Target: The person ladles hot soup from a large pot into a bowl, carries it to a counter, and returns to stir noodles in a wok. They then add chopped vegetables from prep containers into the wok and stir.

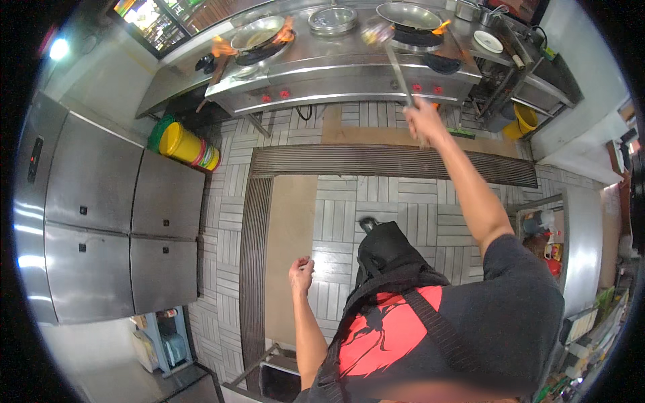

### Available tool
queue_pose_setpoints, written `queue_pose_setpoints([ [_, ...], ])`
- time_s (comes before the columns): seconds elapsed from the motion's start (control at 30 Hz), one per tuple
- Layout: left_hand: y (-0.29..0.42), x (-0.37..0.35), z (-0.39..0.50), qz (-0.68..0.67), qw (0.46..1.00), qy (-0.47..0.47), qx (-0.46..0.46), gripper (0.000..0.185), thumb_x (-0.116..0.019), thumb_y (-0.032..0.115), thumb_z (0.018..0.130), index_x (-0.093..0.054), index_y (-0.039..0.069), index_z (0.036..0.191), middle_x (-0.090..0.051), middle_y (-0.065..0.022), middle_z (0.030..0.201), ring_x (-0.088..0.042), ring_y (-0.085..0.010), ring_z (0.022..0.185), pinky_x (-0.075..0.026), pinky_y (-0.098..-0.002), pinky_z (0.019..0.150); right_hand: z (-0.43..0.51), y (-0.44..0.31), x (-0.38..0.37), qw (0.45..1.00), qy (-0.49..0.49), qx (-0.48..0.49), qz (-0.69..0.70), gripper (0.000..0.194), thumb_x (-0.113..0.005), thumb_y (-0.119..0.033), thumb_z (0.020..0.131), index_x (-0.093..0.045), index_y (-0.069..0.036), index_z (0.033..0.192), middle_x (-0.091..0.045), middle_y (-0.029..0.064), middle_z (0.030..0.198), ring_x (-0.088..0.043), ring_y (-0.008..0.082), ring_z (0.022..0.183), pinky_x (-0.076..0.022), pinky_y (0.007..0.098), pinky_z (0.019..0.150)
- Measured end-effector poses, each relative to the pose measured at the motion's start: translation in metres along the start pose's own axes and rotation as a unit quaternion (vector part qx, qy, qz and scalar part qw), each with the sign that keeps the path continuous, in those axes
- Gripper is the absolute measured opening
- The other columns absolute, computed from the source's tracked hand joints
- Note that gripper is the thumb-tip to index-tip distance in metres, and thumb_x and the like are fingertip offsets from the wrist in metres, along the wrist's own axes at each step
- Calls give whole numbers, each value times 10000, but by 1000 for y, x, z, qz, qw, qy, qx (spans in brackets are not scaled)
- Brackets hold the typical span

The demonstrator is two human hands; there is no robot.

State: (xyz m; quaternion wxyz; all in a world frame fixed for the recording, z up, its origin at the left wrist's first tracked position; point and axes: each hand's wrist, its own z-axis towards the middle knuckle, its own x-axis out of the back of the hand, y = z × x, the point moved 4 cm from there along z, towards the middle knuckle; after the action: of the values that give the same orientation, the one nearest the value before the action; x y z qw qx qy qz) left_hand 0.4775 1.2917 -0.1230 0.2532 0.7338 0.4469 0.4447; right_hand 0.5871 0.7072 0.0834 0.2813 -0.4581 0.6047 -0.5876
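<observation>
My right hand is closed around the long metal handle of a ladle, held out toward the stove. The head of the ladle is blurred and seems to carry pale and purple food pieces; it is at the left edge of a metal pan on the right burner, where a flame shows. On the left burner stands another pan, tilted, with flames on both sides. Round metal lids or trays lie between the pans. My left hand hangs low over the floor, fingers loosely curled, holding nothing.
A steel stove counter with red knobs runs across the front. A floor drain grate crosses before me. Steel refrigerator doors and a yellow bucket stand left. A white plate and another yellow bucket are at right.
</observation>
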Motion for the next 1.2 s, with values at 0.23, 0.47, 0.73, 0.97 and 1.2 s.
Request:
queue_pose_setpoints([
  [0.23, -4, 48, 129, 62, 995, 1, 79, 318, -703, 184, 929, -676, -1, 1186, -721, -111, 960, -714, -195, 791, -557, -322, 618, 297, 25, 26, 886, 338, -9, -317, 734, -565, -198, 873, -343, -11, 1548, -683, 356, 1092, -669, 482, 1059, -516, 530, 933],
  [0.47, -141, 122, 54, -143, 921, 48, 359, 165, -640, 200, 965, -652, 50, 1032, -638, -44, 761, -630, -167, 623, -481, -301, 501, 385, 85, 10, 834, 356, -67, -416, 718, -563, -211, 853, -375, -42, 1525, -691, 331, 1109, -682, 480, 1039, -523, 537, 941],
  [0.73, -243, 283, 123, -234, 890, 155, 360, 355, -646, 236, 952, -688, 42, 1246, -715, -130, 987, -686, -228, 720, -581, -404, 605, 407, 118, -47, 580, 301, 164, -739, 430, -639, -351, 943, -599, -26, 1221, -692, 205, 1148, -687, 327, 930, -566, 445, 738],
  [0.97, -195, 671, 433, 286, 903, 297, 121, 426, -713, 327, 884, -681, 137, 1264, -573, -218, 1384, -587, -383, 1241, -510, -452, 1035, 157, 172, -348, 966, 205, -140, -75, 316, -693, -367, 971, -567, -78, 963, -492, 24, 664, -473, 164, 537, -404, 340, 480],
  [1.2, -130, 907, 638, 518, 805, 260, 123, 430, -540, 227, 984, -595, 183, 1408, -352, -43, 1615, -523, -324, 1345, -517, -511, 1013, 10, 136, -638, 932, -91, -123, -328, 379, -706, -227, 959, -465, -78, 707, -420, 8, 571, -388, 129, 430, -318, 338, 415],
])
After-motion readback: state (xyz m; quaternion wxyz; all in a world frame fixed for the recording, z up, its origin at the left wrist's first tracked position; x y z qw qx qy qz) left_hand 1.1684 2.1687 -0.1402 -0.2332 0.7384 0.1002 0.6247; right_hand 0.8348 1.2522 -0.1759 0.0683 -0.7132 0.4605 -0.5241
